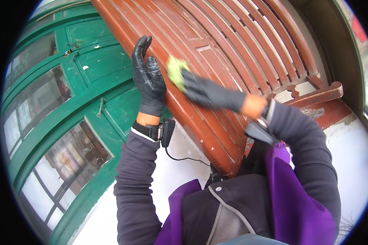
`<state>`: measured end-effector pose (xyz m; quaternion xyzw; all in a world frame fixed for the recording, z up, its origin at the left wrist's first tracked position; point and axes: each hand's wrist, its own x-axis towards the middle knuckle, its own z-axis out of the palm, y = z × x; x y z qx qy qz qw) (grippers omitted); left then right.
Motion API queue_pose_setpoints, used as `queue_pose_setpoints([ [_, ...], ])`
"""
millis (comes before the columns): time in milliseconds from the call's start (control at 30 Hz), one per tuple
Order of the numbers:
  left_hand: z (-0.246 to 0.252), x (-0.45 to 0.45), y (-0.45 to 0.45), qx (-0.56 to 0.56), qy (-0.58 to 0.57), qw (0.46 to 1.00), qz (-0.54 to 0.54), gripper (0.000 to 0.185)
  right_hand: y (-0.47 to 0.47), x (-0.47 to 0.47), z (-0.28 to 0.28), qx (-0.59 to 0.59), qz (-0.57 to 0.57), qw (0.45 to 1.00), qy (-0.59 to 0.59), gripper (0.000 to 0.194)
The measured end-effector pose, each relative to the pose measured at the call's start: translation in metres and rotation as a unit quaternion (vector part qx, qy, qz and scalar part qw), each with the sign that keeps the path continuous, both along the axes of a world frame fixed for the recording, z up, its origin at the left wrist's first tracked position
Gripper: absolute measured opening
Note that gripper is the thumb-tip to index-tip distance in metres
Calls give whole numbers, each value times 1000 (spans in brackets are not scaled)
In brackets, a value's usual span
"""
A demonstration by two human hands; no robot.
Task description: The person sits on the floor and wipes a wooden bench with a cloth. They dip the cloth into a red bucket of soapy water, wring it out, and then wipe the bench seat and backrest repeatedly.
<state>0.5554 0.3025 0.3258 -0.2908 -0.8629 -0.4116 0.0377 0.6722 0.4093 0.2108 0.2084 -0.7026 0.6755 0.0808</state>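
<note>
My right hand (202,90), in a black glove, grips a crumpled yellow-green cloth (175,70). The cloth rests against the rounded edge rail of a reddish-brown wooden bench (214,137); hand and cloth are blurred. My left hand (148,78), also black-gloved, is raised at the outer side of that rail with nothing visible in it. Its fingers point up and the thumb stands apart. Whether it touches the rail, I cannot tell. A slatted part (248,39) of the bench lies beyond its panelled surface.
Green wooden panels (101,64) with glass panes (69,159) and metal handles line the left side. A bench armrest (322,93) juts out at right. From a black device (168,133) on my left wrist, a cable (184,159) runs toward my body.
</note>
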Motion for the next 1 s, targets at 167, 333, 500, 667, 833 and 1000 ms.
queue_pose_setpoints([
  [167, -1, -1, 0, -5, -2, 999, 42, 49, 27, 80, 23, 60, 90, 993, -46, 44],
  [333, 2, -1, 2, -35, 8, 997, 71, 46, -11, -74, -12, 73, -82, 984, 140, 35],
  [500, 3, -3, 0, -52, 15, 996, 74, 42, -35, -156, -30, 57, -146, 975, 155, 30],
  [667, 4, -4, -2, -93, 27, 993, 65, 41, -4, -46, -7, 66, -18, 995, -72, 47],
  [833, 2, -5, -1, -57, 24, 996, 64, 43, 12, 14, -6, 99, 41, 993, -51, 49],
  [1000, 4, -3, -3, -59, 29, 996, 62, 44, -17, -152, -28, 5, -20, 999, -35, 48],
])
